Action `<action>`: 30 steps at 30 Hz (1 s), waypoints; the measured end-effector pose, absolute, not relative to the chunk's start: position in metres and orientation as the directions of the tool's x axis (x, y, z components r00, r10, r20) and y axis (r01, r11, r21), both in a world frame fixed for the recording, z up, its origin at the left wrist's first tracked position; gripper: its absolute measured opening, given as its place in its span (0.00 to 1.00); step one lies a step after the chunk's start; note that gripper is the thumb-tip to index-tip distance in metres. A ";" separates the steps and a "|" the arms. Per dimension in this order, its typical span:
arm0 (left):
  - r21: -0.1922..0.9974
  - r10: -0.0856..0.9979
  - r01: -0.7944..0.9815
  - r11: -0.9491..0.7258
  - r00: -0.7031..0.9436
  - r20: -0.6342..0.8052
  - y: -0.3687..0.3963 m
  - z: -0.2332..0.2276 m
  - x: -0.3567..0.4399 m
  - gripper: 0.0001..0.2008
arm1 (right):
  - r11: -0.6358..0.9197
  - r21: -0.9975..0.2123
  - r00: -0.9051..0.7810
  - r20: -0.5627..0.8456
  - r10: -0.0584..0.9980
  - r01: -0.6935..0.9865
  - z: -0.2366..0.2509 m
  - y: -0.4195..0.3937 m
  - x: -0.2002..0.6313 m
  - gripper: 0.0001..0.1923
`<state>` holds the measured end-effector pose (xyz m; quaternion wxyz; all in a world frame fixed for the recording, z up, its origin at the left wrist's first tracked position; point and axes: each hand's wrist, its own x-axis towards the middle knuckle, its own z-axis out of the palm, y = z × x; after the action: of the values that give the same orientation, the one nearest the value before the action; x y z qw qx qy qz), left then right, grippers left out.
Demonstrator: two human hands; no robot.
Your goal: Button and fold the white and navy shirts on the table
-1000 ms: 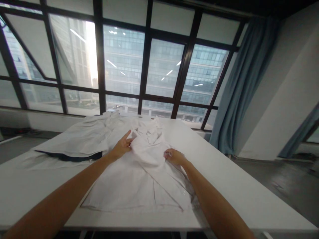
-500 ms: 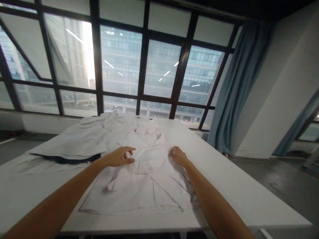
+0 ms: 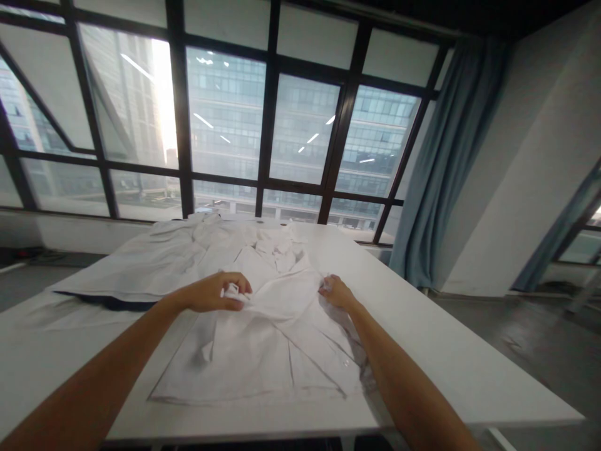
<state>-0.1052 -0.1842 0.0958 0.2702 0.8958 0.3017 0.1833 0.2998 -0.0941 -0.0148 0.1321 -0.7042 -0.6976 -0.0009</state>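
A white garment [image 3: 263, 357], perhaps a shirt or lab coat, lies spread over the near part of the table. My left hand [image 3: 218, 292] is closed on a fold at its left side, lifting the cloth a little so that creases run from the fingers toward the middle. At the garment's right edge my right hand [image 3: 337, 293] pinches a bunched bit of the fabric. Its fingertips are partly hidden by the cloth and the hand itself. A small pointed flap shows below the left hand.
More white garments [image 3: 154, 263] are piled on the left and far side of the white table [image 3: 422, 351], one with a dark blue inner layer. Large windows [image 3: 225, 113] stand behind the table. A blue curtain [image 3: 441, 175] hangs at the right beside a pale pillar.
My left hand has closed from an open pose onto the cloth and pulled it slightly left and up. The right hand keeps its pinch, almost unmoved.
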 end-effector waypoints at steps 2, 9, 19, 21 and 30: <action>0.725 0.515 0.358 -0.589 0.857 -0.005 -0.191 0.101 -0.105 0.26 | 0.019 -0.176 0.016 0.194 0.981 0.984 -0.015 -0.095 0.300 0.28; 0.662 0.763 0.669 -0.338 0.607 -0.223 -0.185 0.084 -0.091 0.32 | 0.038 -0.182 -0.001 0.200 0.980 0.982 -0.014 -0.094 0.302 0.24; 0.194 0.872 0.889 -0.414 0.448 -0.194 -0.182 0.059 -0.085 0.21 | -0.048 -0.163 0.074 0.160 0.984 0.986 -0.005 -0.102 0.296 0.29; 0.371 0.850 0.849 -0.377 0.476 -0.225 -0.182 0.064 -0.088 0.22 | -0.052 -0.170 0.079 0.153 0.985 0.984 -0.004 -0.102 0.296 0.29; 0.517 0.848 0.850 -0.101 0.345 -0.402 -0.174 0.072 -0.111 0.30 | -0.146 -0.172 0.169 0.127 0.977 0.974 -0.002 -0.105 0.294 0.31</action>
<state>-0.1107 -0.1736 0.0721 0.3497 0.7418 0.5722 -0.0015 0.2944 -0.1046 -0.0020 0.1073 -0.7569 -0.6446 0.0074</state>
